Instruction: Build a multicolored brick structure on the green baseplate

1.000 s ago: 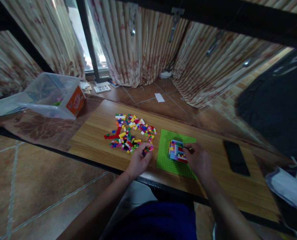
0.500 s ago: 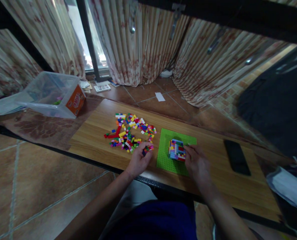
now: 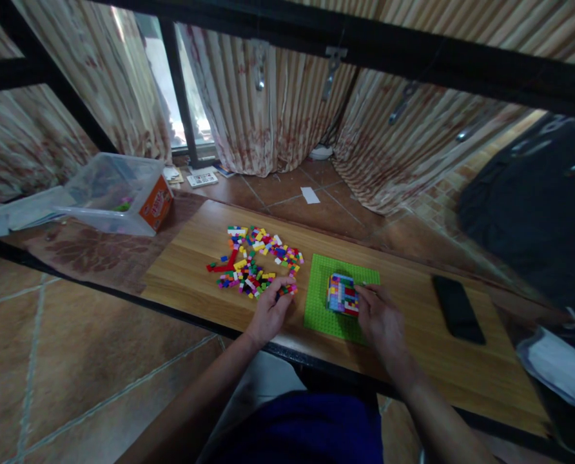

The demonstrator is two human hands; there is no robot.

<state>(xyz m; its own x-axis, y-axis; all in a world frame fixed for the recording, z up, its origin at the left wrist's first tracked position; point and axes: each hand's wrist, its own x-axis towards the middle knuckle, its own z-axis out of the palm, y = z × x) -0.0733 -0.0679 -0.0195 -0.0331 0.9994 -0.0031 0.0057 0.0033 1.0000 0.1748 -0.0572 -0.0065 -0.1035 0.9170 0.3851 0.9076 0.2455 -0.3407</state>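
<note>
A green baseplate (image 3: 322,308) lies on the wooden table (image 3: 195,270). On it stands a small multicoloured brick block (image 3: 341,294). My right hand (image 3: 381,320) rests on the plate beside the block, its fingers curled against the block's right side. A heap of loose coloured bricks (image 3: 253,258) is spread left of the plate. My left hand (image 3: 269,309) sits at the near edge of the heap, with fingers pinched on a few small bricks (image 3: 286,290).
A black phone (image 3: 456,308) lies on the table to the right. A clear plastic tub (image 3: 118,193) with an orange label stands at the far left. Curtains and a black metal frame run behind. A dark bag (image 3: 534,200) fills the right side.
The view has shifted slightly downward. My right hand has slid a little from the block's top to its right side. My left hand stays at the heap's edge.
</note>
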